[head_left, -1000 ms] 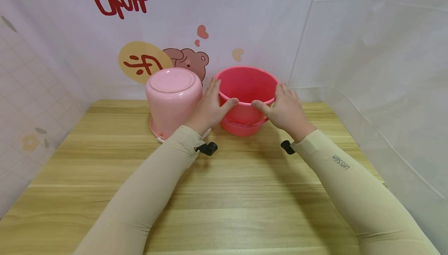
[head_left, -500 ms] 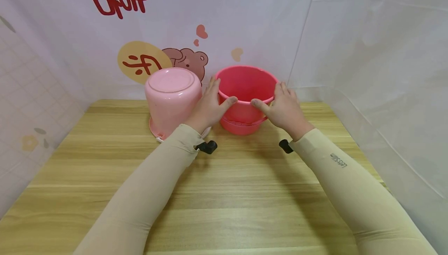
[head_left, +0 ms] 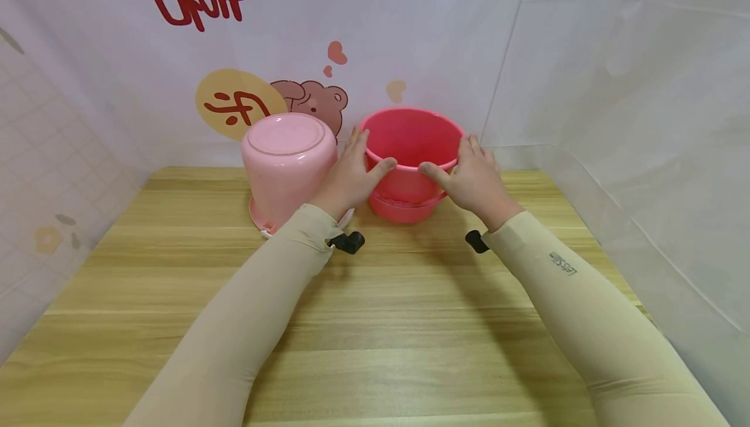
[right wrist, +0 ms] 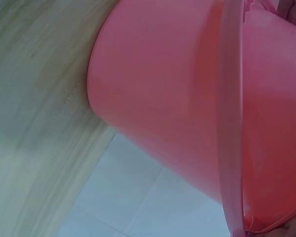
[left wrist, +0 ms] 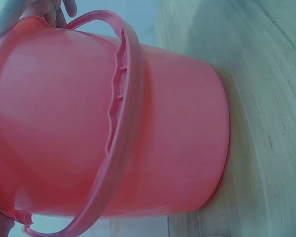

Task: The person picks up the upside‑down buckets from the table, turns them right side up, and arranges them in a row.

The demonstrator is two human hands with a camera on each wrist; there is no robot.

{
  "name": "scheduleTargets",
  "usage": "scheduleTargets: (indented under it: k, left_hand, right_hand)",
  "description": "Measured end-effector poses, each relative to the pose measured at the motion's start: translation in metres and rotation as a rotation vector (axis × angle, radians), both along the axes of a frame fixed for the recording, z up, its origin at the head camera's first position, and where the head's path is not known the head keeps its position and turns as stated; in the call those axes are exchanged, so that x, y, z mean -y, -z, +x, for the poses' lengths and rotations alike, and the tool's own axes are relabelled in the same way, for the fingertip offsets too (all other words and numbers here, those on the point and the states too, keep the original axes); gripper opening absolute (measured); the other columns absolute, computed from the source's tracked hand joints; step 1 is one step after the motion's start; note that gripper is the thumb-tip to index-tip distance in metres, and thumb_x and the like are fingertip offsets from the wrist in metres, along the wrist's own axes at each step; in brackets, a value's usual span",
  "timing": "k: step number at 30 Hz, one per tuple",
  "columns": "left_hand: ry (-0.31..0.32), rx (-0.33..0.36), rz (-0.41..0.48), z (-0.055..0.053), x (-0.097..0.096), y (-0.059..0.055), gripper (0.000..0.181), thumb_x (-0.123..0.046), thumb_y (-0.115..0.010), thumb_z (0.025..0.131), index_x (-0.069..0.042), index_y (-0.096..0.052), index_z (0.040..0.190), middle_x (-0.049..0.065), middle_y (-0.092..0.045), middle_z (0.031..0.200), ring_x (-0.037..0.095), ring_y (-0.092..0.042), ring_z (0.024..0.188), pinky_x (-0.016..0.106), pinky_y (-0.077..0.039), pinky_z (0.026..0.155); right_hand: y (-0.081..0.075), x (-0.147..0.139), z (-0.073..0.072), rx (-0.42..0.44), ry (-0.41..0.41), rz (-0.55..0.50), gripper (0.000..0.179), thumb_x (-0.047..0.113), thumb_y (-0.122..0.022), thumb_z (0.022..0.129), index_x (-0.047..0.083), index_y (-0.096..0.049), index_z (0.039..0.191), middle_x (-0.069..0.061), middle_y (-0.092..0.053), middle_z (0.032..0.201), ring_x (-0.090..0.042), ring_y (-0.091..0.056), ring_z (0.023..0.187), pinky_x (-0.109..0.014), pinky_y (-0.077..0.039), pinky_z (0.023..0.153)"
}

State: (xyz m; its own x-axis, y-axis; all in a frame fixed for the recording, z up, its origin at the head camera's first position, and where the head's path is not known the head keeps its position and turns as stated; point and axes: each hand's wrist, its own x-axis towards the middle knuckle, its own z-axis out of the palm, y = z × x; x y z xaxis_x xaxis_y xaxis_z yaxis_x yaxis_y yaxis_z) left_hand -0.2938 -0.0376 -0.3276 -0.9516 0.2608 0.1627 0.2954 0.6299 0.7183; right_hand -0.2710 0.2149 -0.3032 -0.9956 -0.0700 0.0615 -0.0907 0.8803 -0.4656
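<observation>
A bright red-pink bucket [head_left: 404, 183] stands upright on the wooden table near the back wall, its mouth facing up. My left hand [head_left: 347, 176] holds its left rim, and my right hand [head_left: 479, 178] holds the right, both thumbs lying at the front of the rim. Down across the front of the bucket hangs its handle [left wrist: 130, 98], with a wavy grip on the inner side. In the right wrist view the bucket's base meets the tabletop. A pale pink bucket [head_left: 275, 179] sits upside down just left of my left hand, partly hidden by it.
The wooden table [head_left: 433, 336] stretches toward me in front of both buckets. Close behind them rises a white cloth wall [head_left: 445, 43] with a printed bear and red lettering. More white cloth [head_left: 656, 153] borders the right side.
The red-pink bucket has shifted very slightly back toward the wall, both hands moving with it on its rim. The pale pink bucket stays in place.
</observation>
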Motion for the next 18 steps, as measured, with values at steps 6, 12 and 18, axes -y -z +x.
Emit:
scheduleTargets:
  k: [6, 12, 18]
  left_hand:
    - [-0.009, 0.009, -0.008, -0.0005, -0.0012, -0.0018, 0.106, -0.075, -0.055, 0.095, -0.017, -0.010, 0.171, -0.002, 0.005, 0.180, 0.023, -0.002, 0.167, 0.054, -0.027, 0.130]
    - [-0.014, 0.020, -0.014, -0.0018, -0.0019, -0.0033, 0.102, -0.071, -0.055, 0.097, -0.016, -0.010, 0.171, -0.001, 0.005, 0.180, 0.024, -0.003, 0.167, 0.055, -0.029, 0.129]
    - [-0.023, 0.029, -0.028, -0.0021, -0.0029, -0.0051, 0.099, -0.069, -0.055, 0.099, -0.017, -0.010, 0.171, -0.002, 0.006, 0.180, 0.023, -0.002, 0.167, 0.054, -0.026, 0.130]
  right_hand:
    - [0.0005, 0.0001, -0.0017, 0.013, 0.008, -0.009, 0.127, 0.085, -0.052, 0.089, 0.001, 0.001, 0.168, -0.019, 0.006, 0.177, -0.049, -0.005, 0.161, -0.074, -0.025, 0.122]
    - [0.0009, 0.0006, -0.0044, 0.022, 0.019, -0.018, 0.128, 0.086, -0.053, 0.088, 0.003, 0.003, 0.168, -0.017, 0.007, 0.178, -0.048, -0.004, 0.162, -0.075, -0.030, 0.120]
    - [0.0015, 0.0007, -0.0062, 0.027, 0.022, -0.019, 0.128, 0.086, -0.052, 0.088, 0.002, 0.003, 0.168, -0.015, 0.009, 0.177, -0.047, -0.003, 0.162, -0.074, -0.029, 0.120]
